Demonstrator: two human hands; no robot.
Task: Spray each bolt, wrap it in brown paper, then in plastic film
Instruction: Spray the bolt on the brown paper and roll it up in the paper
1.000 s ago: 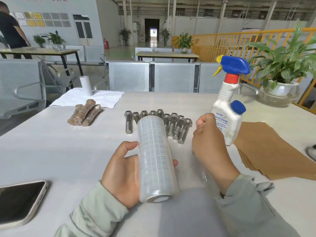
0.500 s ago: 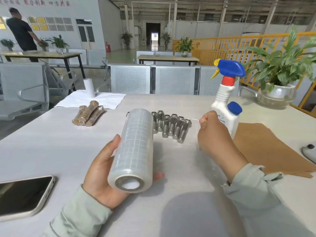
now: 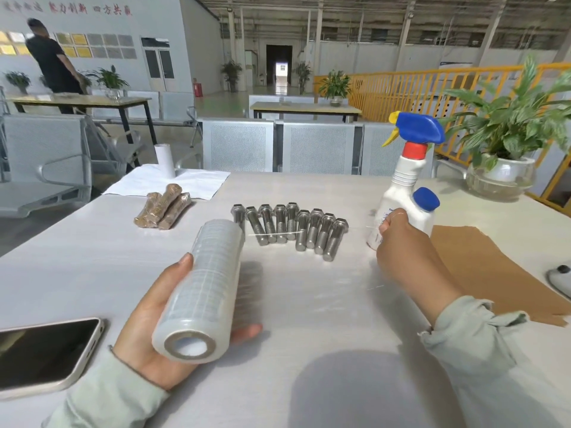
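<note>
My left hand (image 3: 154, 319) grips a roll of clear plastic film (image 3: 204, 291) from underneath, held just above the white table (image 3: 77, 267). My right hand (image 3: 401, 245) pinches the free end of the film, and a stretched sheet (image 3: 309, 273) spans between roll and hand. Several bare steel bolts (image 3: 290, 228) lie in a row behind the sheet. Three wrapped bolts (image 3: 163, 206) lie at the back left. A white spray bottle (image 3: 404, 180) with a blue trigger stands behind my right hand. Brown paper sheets (image 3: 482, 267) lie at the right.
A phone (image 3: 43, 353) lies at the near left edge. A white sheet with a small white roll (image 3: 165, 160) sits at the back left. A potted plant (image 3: 506, 143) stands at the back right, and a grey object (image 3: 560, 278) at the right edge. A person stands far off.
My left hand has carried the roll leftward while my right hand has moved right and away, drawing a wider sheet of film between them.
</note>
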